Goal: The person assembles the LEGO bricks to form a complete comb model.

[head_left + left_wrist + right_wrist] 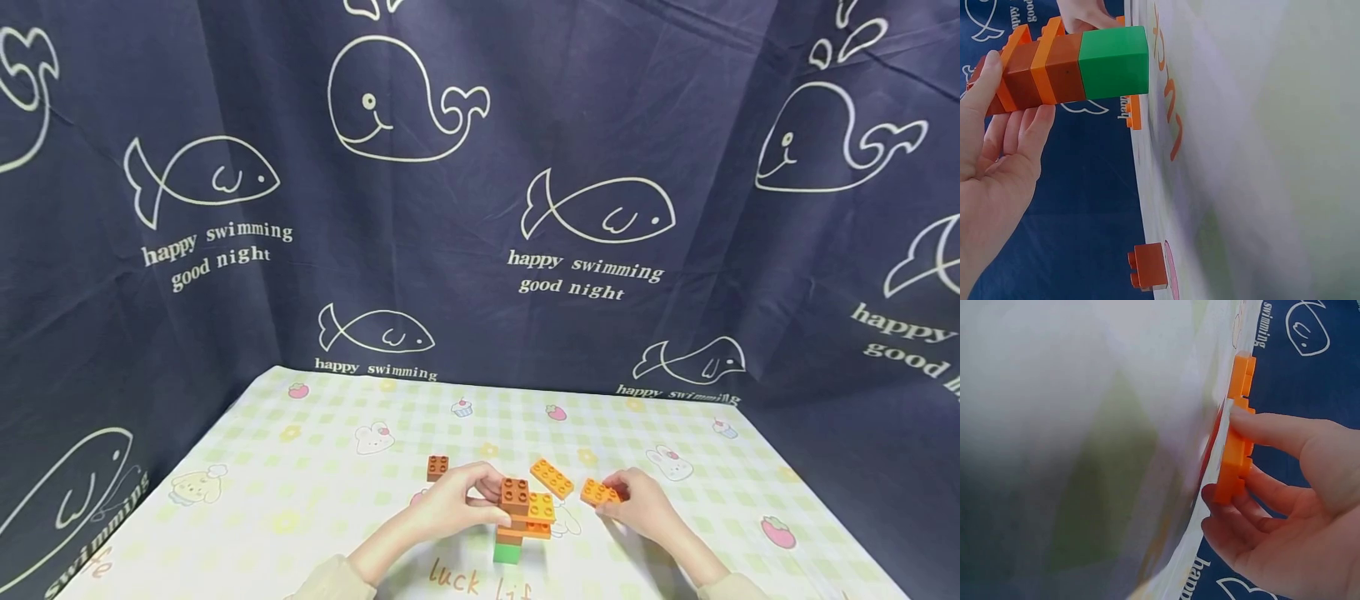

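Note:
My left hand (459,502) grips a stack of toy building bricks by its upper part, thumb on one side and fingers on the other. A green brick (1115,61) forms the bottom of the stack; above it brown bricks alternate with wider orange bricks that jut out to the right. The topmost brown brick (514,493) shows its studs. To the right of the stack, my right hand (637,505) pinches a studded orange brick (1232,456) low over the tabletop between thumb and fingers.
A loose orange brick (552,478) lies between the stack and my right hand, slightly farther back. Behind my left hand sits a small brown brick (437,468). The checked tablecloth (330,483) ends at a dark blue curtain (480,333) printed with fish and whales.

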A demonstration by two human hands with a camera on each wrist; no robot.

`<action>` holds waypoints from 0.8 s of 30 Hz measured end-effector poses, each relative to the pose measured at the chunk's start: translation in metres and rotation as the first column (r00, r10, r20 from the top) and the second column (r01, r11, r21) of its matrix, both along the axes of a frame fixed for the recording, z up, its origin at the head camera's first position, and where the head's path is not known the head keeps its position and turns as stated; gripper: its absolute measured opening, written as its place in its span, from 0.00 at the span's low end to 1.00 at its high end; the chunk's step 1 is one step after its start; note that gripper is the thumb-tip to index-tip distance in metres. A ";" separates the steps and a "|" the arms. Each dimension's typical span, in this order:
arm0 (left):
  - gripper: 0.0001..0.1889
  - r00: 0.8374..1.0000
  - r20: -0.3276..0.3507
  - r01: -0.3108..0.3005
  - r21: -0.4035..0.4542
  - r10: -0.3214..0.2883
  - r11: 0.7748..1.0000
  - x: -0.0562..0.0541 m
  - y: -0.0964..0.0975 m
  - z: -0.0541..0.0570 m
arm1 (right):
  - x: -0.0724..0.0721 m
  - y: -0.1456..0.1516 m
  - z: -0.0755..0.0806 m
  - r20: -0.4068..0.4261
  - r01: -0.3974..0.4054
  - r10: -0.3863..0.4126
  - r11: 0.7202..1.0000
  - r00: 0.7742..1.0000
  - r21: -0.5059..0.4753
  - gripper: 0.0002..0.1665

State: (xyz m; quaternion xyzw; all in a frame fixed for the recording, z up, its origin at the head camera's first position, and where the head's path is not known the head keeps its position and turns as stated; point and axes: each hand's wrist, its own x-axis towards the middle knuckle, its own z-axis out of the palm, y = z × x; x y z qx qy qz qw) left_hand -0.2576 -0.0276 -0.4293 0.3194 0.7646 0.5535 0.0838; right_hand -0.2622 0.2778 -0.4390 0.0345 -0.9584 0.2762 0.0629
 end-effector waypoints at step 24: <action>0.17 1.000 -0.020 0.023 0.023 -0.022 0.999 0.003 -0.001 0.003 | 0.016 -0.013 0.032 -0.132 -0.047 0.041 0.998 0.990 -0.044 0.23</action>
